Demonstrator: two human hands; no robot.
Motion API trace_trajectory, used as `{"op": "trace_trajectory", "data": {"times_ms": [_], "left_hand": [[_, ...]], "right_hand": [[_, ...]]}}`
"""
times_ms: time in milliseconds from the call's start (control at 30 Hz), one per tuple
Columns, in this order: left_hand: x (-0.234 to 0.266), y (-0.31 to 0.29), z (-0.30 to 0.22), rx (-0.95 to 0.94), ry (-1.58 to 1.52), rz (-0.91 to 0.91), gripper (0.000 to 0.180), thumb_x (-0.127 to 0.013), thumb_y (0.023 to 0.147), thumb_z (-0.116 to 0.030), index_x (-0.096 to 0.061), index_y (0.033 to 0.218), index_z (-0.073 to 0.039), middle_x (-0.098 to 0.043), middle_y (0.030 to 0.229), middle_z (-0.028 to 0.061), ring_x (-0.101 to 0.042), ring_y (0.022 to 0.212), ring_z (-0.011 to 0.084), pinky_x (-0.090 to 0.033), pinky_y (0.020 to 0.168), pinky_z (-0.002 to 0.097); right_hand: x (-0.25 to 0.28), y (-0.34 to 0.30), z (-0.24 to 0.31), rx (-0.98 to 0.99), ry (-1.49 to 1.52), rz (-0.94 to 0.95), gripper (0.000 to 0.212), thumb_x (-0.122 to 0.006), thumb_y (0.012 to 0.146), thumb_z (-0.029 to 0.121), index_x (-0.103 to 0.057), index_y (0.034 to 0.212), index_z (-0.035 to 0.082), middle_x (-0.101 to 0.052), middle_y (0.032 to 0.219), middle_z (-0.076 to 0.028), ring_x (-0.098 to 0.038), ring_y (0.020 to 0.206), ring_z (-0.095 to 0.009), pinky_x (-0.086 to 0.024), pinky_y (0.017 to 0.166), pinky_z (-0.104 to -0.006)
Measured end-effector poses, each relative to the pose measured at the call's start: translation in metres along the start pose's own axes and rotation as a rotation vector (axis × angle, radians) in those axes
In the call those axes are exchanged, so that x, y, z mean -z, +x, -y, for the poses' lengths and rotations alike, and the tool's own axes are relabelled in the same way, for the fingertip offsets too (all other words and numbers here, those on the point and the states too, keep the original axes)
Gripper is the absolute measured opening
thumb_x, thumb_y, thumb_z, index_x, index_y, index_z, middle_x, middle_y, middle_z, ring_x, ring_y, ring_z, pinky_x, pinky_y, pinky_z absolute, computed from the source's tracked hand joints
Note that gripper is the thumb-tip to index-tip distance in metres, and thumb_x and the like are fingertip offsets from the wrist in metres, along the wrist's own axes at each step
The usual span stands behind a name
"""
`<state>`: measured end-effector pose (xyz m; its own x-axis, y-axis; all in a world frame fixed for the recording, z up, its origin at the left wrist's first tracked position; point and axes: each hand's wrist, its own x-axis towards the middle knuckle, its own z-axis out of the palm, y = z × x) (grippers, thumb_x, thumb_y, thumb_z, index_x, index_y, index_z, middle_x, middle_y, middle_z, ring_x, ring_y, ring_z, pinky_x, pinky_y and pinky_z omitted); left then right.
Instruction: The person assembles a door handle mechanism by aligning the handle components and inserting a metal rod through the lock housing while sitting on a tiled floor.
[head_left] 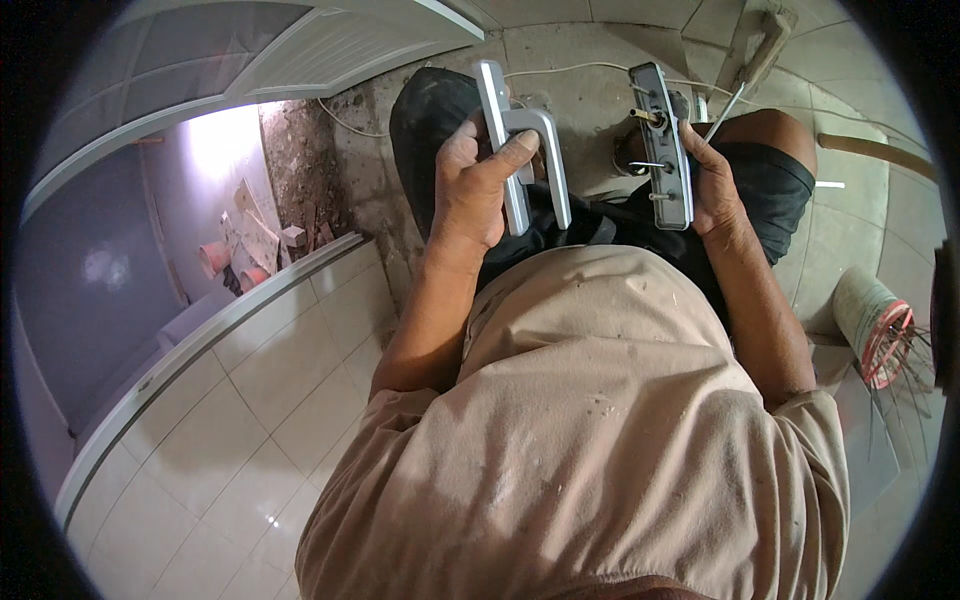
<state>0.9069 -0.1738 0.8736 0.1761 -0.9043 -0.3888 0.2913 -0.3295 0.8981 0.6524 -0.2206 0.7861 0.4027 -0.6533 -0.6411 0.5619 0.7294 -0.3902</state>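
A: Can you read any words, labels or numbers anywhere here?
B: No, none that I can make out.
A: Any legible signs or brand marks?
B: None legible either.

A loose beige short-sleeved shirt of soft, matte cloth (590,450) spreads from the centre down to 6 o'clock, creased in long folds across the belly and sprinkled with small pale specks. Its wide left sleeve (365,460) sits at 7 o'clock, its rumpled right sleeve (820,440) at 4 o'clock. Black cloth shorts (775,190) show at 2 o'clock, hemmed near the bare right knee (785,130), and again towards 12 o'clock. The left hand (470,185) and right hand (714,185) are bare, as are both forearms (440,300).
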Motion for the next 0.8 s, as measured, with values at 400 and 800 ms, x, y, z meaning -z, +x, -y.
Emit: {"op": "trace_trajectory", "data": {"times_ms": [400,800], "left_hand": [[-0.016,-0.013,-0.028,-0.058,0.196,0.109,0.061,-0.079,0.082,-0.01,-0.057,0.137,0.005,-0.066,0.105,0.0064,-0.065,0.092,0.0117,-0.053,0.085,0.0265],[-0.023,-0.018,-0.024,-0.557,1.192,-0.179,0.069,-0.088,0.068,-0.01,-0.063,0.131,0.003,-0.057,0.093,0.0093,-0.059,0.082,0.0199,-0.05,0.075,0.0346]], "right_hand": [[0.012,0.012,-0.005,0.016,-0.032,0.015,0.049,-0.064,0.098,0.041,-0.064,0.124,0.0,-0.074,0.099,-0.013,-0.073,0.079,-0.017,-0.063,0.061,-0.0288],[0.016,0.013,-0.005,0.057,-0.083,0.001,0.054,-0.062,0.098,0.044,-0.062,0.128,-0.001,-0.073,0.105,-0.017,-0.073,0.082,-0.019,-0.062,0.059,-0.0295]]}}
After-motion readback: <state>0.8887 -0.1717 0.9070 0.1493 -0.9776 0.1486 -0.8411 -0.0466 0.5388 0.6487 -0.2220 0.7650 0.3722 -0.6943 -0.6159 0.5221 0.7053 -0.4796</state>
